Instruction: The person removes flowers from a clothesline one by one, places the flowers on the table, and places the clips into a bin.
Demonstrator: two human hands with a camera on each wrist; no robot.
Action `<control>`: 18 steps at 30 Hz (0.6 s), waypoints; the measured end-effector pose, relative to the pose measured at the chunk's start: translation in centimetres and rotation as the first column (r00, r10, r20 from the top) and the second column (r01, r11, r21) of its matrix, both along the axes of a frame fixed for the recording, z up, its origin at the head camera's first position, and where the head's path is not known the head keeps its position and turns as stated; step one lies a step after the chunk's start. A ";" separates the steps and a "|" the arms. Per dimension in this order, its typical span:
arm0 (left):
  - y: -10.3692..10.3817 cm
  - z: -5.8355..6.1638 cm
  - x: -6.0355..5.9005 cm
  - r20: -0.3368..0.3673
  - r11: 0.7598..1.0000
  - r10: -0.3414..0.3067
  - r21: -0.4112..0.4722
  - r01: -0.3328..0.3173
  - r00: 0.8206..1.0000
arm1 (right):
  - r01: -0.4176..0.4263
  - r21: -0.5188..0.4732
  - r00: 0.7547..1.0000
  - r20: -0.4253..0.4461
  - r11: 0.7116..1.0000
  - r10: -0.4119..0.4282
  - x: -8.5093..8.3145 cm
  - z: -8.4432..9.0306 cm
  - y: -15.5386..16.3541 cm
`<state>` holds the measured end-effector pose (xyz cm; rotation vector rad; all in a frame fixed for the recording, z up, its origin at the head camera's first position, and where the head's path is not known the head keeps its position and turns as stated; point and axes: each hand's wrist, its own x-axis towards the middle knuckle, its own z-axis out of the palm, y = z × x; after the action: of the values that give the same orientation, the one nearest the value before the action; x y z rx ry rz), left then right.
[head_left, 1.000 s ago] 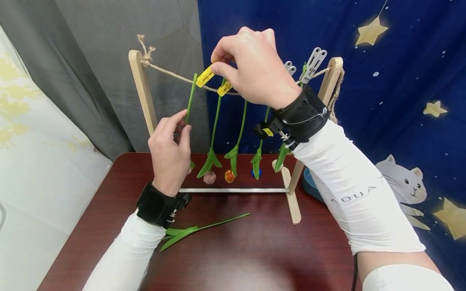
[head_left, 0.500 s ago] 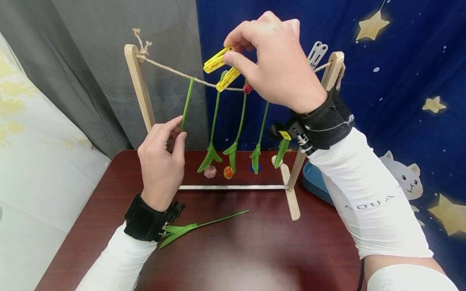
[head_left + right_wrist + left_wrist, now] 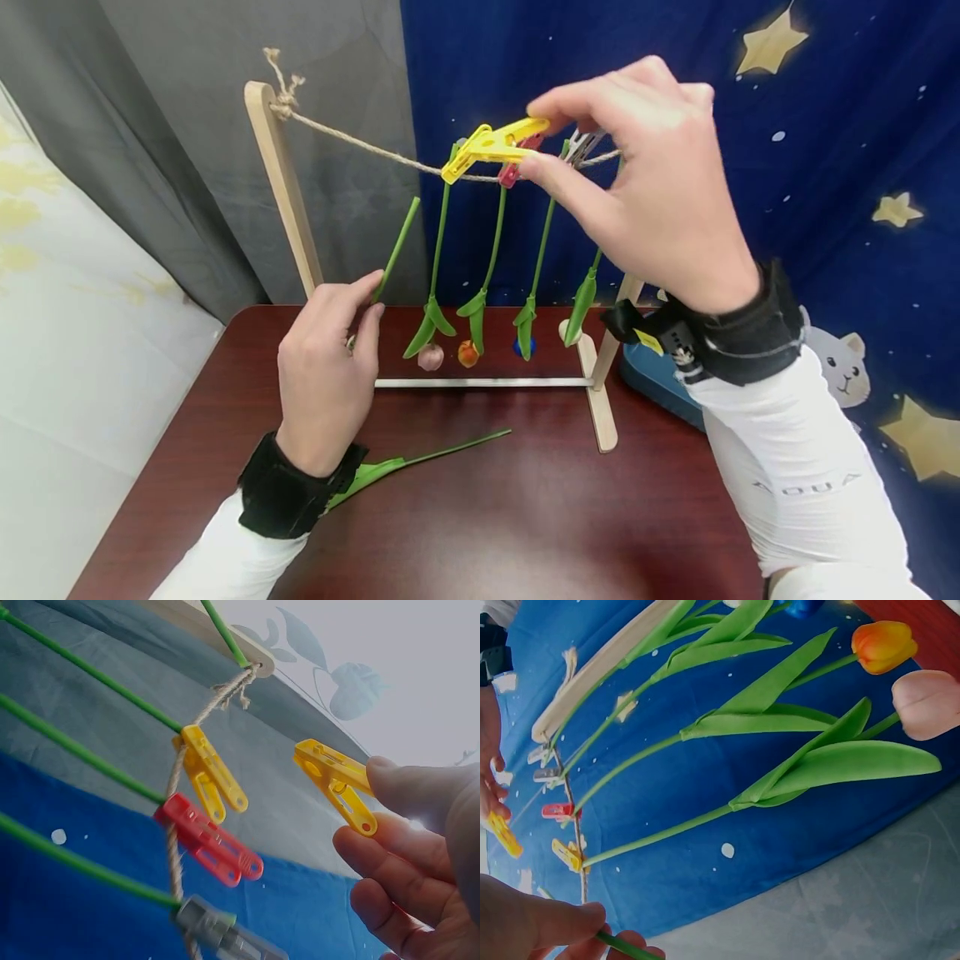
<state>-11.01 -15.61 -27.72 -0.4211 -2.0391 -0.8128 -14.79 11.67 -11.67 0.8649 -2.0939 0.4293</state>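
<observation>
My left hand point(image 3: 326, 367) pinches the green stem point(image 3: 397, 242) of an artificial flower between thumb and fingers; its bloom is hidden behind the hand. The stem's cut end points up, below the twine point(image 3: 362, 146). My right hand point(image 3: 660, 175) holds a yellow clothespin point(image 3: 336, 763) by its handle ends, apart from the twine in the right wrist view. A second yellow clothespin point(image 3: 214, 765) clips a pink tulip point(image 3: 930, 705) upside down to the twine. Beside it a red clothespin point(image 3: 202, 832) bears the orange tulip point(image 3: 885, 646). Grey clothespins point(image 3: 547, 775) hold the blue tulip point(image 3: 523, 347) and a white flower point(image 3: 570, 332).
The twine hangs between two wooden posts point(image 3: 281, 183), with a white crossbar point(image 3: 480, 383) low down. One more green-leaved stem point(image 3: 450, 450) lies on the dark red table point(image 3: 525, 525), partly behind my left wrist. A blue tray point(image 3: 656, 383) stands by the right post.
My right hand has moved right along the twine with the yellow clothespin. My left hand has lowered slightly, and the stem's top now leans right, below the twine.
</observation>
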 end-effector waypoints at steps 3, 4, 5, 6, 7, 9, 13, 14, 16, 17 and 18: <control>0.0 -0.5 0.5 0.005 1.000 0.006 -0.029 -0.006 1.000 | -0.003 -0.050 1.000 -0.010 0.999 0.002 0.8 -1.2 1.5; 0.0 -0.7 0.7 0.008 0.999 0.007 -0.042 -0.007 1.000 | 0.002 -0.064 1.000 -0.013 0.998 -0.003 1.0 -1.7 2.0; 0.1 -0.9 0.9 0.011 0.998 0.008 -0.055 -0.007 1.000 | 0.008 -0.076 1.000 -0.013 0.997 -0.009 1.3 -2.2 2.6; 0.1 -1.1 1.0 0.013 0.998 0.007 -0.063 -0.006 1.000 | 0.020 -0.084 1.000 -0.005 0.996 -0.020 1.5 -2.7 3.2; 0.1 -1.4 1.1 0.018 0.997 0.006 -0.074 -0.005 1.000 | 0.032 -0.088 0.999 0.007 0.996 -0.031 1.8 -3.2 3.9; 0.2 -1.9 1.4 0.025 0.995 0.002 -0.103 0.000 1.000 | 0.060 -0.113 0.998 0.032 0.992 -0.057 2.2 -4.2 5.1; 0.4 -3.3 1.9 0.048 0.986 -0.003 -0.165 0.011 0.999 | 0.130 -0.166 0.988 0.102 0.977 -0.115 2.9 -6.6 7.6; 0.5 -3.6 2.0 0.052 0.984 -0.008 -0.176 0.017 0.999 | 0.151 -0.183 0.984 0.119 0.972 -0.131 3.0 -7.2 8.3; 0.7 -4.4 2.2 0.061 0.979 -0.015 -0.202 0.027 0.998 | 0.196 -0.206 0.973 0.161 0.959 -0.165 3.2 -8.5 9.7; 0.8 -4.8 2.4 0.063 0.976 -0.015 -0.218 0.029 0.998 | 0.218 -0.220 0.967 0.183 0.951 -0.179 3.3 -9.3 10.5; 0.9 -5.2 2.5 0.066 0.971 -0.013 -0.238 0.028 0.998 | 0.238 -0.228 0.960 0.205 0.944 -0.192 3.4 -10.0 11.3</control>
<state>-8.49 -14.71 -32.95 -0.5574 -2.2051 -0.5999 -11.40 22.93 -21.63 0.4560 -2.2099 0.6587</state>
